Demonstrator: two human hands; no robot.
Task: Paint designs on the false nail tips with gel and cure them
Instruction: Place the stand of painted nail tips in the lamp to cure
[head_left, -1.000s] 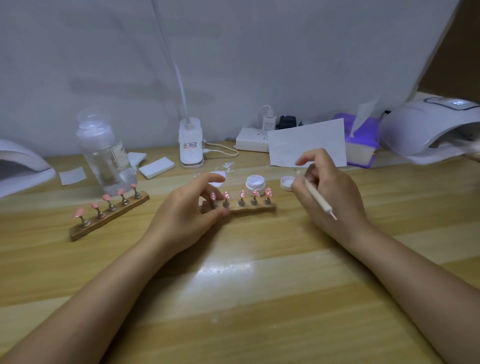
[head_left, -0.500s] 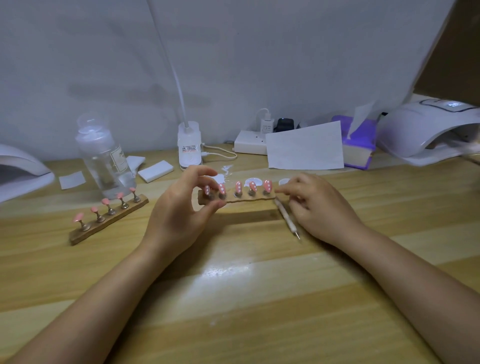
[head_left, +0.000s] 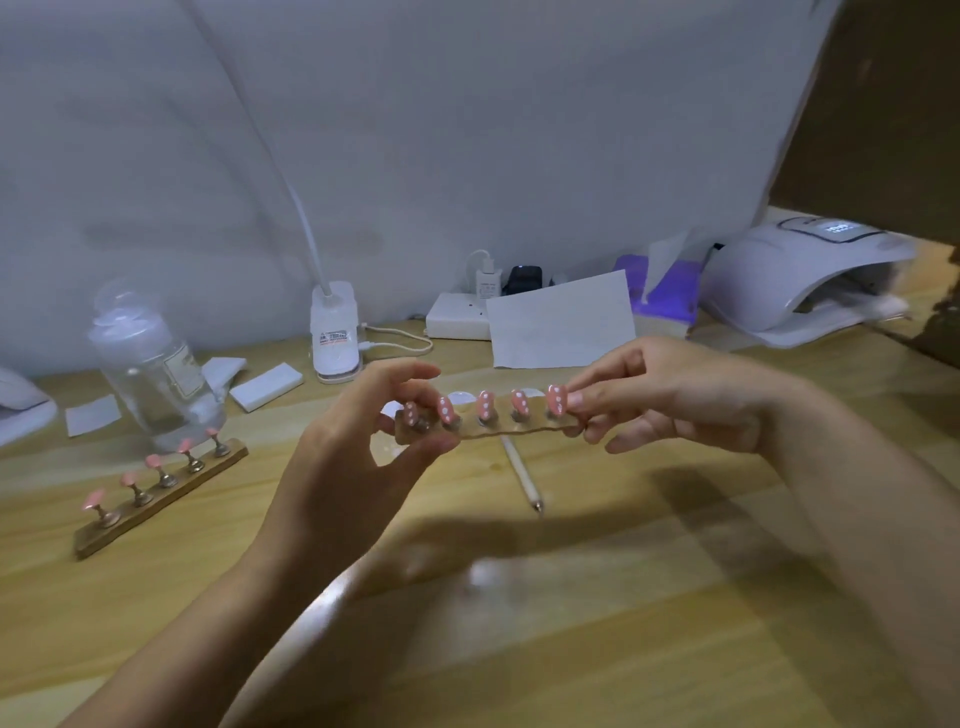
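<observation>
A wooden holder strip (head_left: 519, 431) carries several pink nail tips (head_left: 485, 404) dotted with white gel. It hangs above the table between both hands. My left hand (head_left: 358, 441) pinches its left end, and my right hand (head_left: 670, 395) pinches its right end. The white dotting pen (head_left: 522, 480) lies on the table below the strip. A second wooden holder (head_left: 156, 499) with plain pink tips sits at the left. The white curing lamp (head_left: 800, 280) stands at the far right.
A clear bottle (head_left: 150, 374) stands at the left, behind the second holder. A desk-lamp base (head_left: 335, 338), power strip (head_left: 457, 317), white card (head_left: 561, 322) and purple tissue box (head_left: 665, 291) line the back. White pads (head_left: 265, 387) lie near the bottle. Another lamp edge (head_left: 21, 405) shows far left.
My right hand laid the pen on the table and took the strip's right end. Both hands lifted the strip off the table toward me.
</observation>
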